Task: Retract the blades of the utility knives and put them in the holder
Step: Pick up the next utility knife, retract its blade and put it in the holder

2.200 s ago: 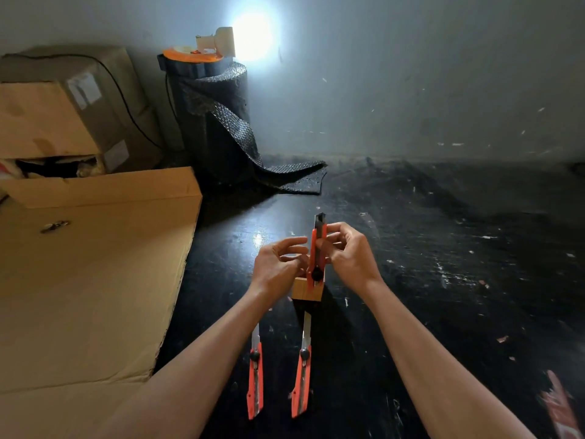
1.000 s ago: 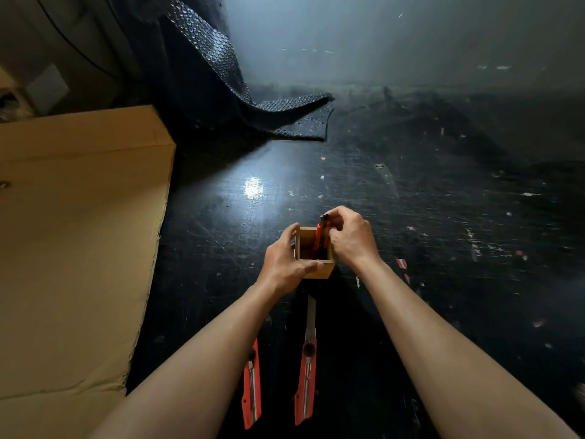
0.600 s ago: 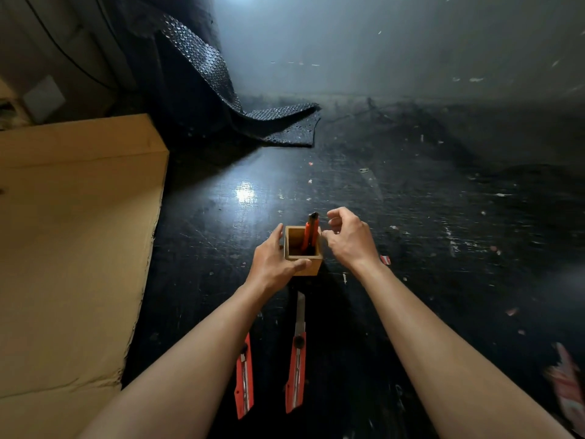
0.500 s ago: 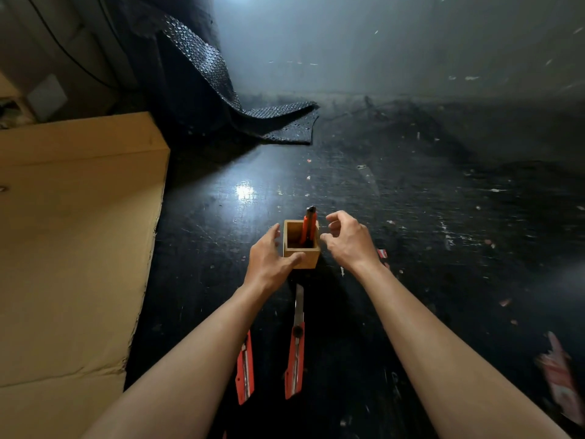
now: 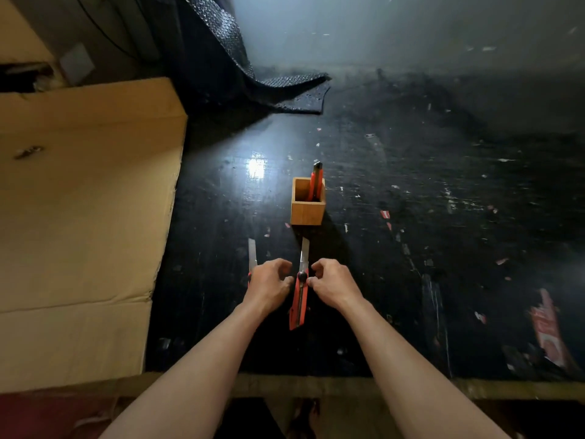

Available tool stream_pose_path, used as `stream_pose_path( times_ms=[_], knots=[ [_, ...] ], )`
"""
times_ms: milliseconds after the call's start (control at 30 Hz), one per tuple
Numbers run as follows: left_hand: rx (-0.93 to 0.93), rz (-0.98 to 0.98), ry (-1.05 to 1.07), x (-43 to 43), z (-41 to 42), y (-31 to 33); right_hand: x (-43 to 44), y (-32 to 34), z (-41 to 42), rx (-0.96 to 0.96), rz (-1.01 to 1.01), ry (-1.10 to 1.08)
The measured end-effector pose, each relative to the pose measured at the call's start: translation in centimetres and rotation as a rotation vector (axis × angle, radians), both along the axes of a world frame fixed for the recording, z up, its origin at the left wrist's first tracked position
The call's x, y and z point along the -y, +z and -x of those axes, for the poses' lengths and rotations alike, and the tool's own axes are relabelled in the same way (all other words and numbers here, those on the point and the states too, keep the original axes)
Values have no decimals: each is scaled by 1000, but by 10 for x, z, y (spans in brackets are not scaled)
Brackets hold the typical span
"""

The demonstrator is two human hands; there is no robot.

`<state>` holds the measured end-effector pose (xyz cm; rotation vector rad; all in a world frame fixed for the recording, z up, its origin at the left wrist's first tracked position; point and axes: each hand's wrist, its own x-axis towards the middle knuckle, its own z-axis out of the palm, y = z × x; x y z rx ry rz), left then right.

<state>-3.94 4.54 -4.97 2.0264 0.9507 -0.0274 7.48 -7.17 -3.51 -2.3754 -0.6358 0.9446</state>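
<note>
A small wooden holder stands on the black table, with one orange utility knife upright in its right side. In front of it lies a second orange knife, its blade out and pointing at the holder. My left hand and my right hand flank this knife, fingers curled, with fingertips pressed against its sides near the black slider. A third knife lies under my left hand; only its bare blade shows.
A large flat cardboard sheet covers the table's left part. A roll of black bubble wrap spills across the back. The table's front edge runs under my forearms. A red scrap lies at the right.
Both hands left the holder, where the first knife stays, and came back toward me to the middle knife on the table. The camera has tilted further down.
</note>
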Motion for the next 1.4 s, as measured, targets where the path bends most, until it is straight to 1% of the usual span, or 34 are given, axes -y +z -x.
stream_pose_path(
  times_ms=[133, 333, 400, 500, 600, 667, 800, 1000, 1067, 1167, 1267, 1400],
  knots=[
    [-11, 107, 34, 18, 9, -14, 14, -17, 28, -107, -13, -57],
    [67, 421, 269, 32, 14, -20, 26, -21, 43, -160, -84, -129],
    [78, 467, 282, 32, 15, -17, 31, -20, 42, -192, -114, -151],
    [100, 470, 252, 31, 15, -9, 37, -12, 37, -252, -197, -198],
    [200, 551, 244, 31, 16, 1, 40, 3, 31, -244, -305, -203],
    [280, 600, 247, 28, 14, 12, 40, 17, 25, -227, -388, -200],
    [430, 622, 227, 21, 4, 53, 37, 52, 12, -198, -535, -191],
    [577, 645, 163, 9, -17, 127, 24, 108, -9, -217, -758, -212],
    [613, 631, 148, 5, -22, 151, 20, 130, -15, -192, -806, -186],
    [672, 584, 134, 0, -26, 181, 14, 166, -20, -73, -814, -129],
    [732, 524, 91, -5, -28, 206, 3, 198, -24, 23, -829, -139],
    [785, 471, 65, -8, -32, 233, -11, 234, -31, 343, -811, -74]
  ],
)
